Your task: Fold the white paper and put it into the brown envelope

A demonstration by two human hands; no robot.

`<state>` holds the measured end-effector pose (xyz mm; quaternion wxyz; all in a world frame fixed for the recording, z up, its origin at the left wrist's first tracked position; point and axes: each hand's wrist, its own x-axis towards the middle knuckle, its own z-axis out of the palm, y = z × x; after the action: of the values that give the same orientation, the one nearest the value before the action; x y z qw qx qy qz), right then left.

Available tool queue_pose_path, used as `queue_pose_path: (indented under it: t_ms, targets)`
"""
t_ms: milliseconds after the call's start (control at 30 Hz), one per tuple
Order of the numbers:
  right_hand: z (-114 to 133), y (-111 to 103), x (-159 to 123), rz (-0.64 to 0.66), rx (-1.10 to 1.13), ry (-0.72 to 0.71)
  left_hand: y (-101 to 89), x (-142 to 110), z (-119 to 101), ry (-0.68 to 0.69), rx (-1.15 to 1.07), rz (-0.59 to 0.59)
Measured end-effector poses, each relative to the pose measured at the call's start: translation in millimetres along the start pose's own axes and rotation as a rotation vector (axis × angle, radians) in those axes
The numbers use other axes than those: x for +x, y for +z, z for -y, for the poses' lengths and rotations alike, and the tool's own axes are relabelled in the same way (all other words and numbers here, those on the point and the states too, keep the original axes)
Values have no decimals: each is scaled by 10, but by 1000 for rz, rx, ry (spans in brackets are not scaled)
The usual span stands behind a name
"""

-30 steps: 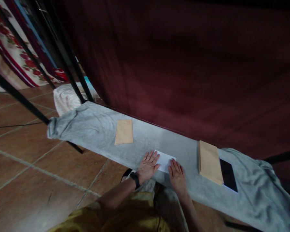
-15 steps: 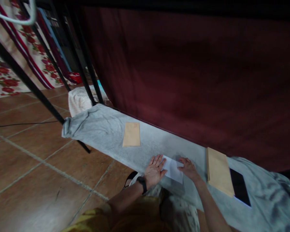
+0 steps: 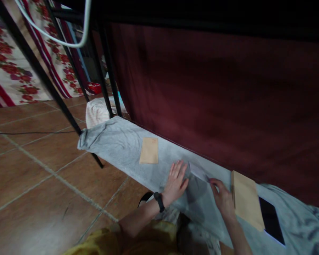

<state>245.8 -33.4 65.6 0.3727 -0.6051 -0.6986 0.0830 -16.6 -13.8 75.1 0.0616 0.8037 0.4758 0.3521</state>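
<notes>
A white sheet of paper (image 3: 199, 172) shows as a narrow, greyish strip, tilted or folded; I cannot tell which. My right hand (image 3: 223, 198) pinches its right corner between thumb and fingers. Beside the paper's left end, my left hand (image 3: 177, 182) lies flat with fingers stretched out, a dark watch (image 3: 158, 202) on its wrist. Both hands are over a long surface draped in grey cloth (image 3: 127, 141). Further left on the cloth lies a brown envelope (image 3: 149, 151). Right of my right hand sits a stack of larger brown envelopes (image 3: 247, 202).
A flat black rectangle with a pale edge (image 3: 271, 220) lies partly by the brown stack. Behind the surface hangs a dark red curtain (image 3: 202, 95). Black metal bars (image 3: 61, 113) rise at the left, and a white cable (image 3: 69, 44) loops above. Tiled floor (image 3: 42, 191) spreads at the left.
The paper went from lying flat to a narrow, tilted or folded shape, farther from me. My right hand pinches its corner now. The whole view has shifted slightly.
</notes>
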Motion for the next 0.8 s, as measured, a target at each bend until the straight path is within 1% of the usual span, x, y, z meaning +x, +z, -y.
queue_pose_path:
  t_ms: [33, 100, 133, 200, 267, 333, 433, 467, 533, 633, 700, 800]
  targets:
    - [22, 87, -169, 21, -25, -14, 14, 7, -44, 63, 11, 56]
    - [50, 296, -531, 71, -96, -21, 121, -61, -113, 150, 37, 196]
    - [56, 395, -697, 89, -124, -23, 201, -127, -135, 165, 52, 267]
    - [54, 535, -947, 97, -128, -18, 371, -287, -152, 135, 77, 379]
    - [50, 580, -1046, 98, -113, -1, 499, -431, -145, 119, 82, 451]
    - [52, 569, -1010, 102, -98, 39, 560, -520, -134, 117, 90, 459]
    - [65, 587, -844, 54, -119, 72, 579, -562, -125, 130, 128, 414]
    - [70, 623, -798, 17, -153, 51, 581, -566, -122, 133, 143, 401]
    - [79, 729, -758, -27, -267, -46, 592, -577, -109, 136, 161, 387]
    - [86, 893, -819, -17, -476, -171, 627, -586, -90, 143, 147, 396]
    - [87, 954, -883, 2, -565, -193, 655, -548, -101, 121, 129, 407]
    - [83, 970, -934, -10, -628, -168, 698, -387, -165, 101, 100, 416]
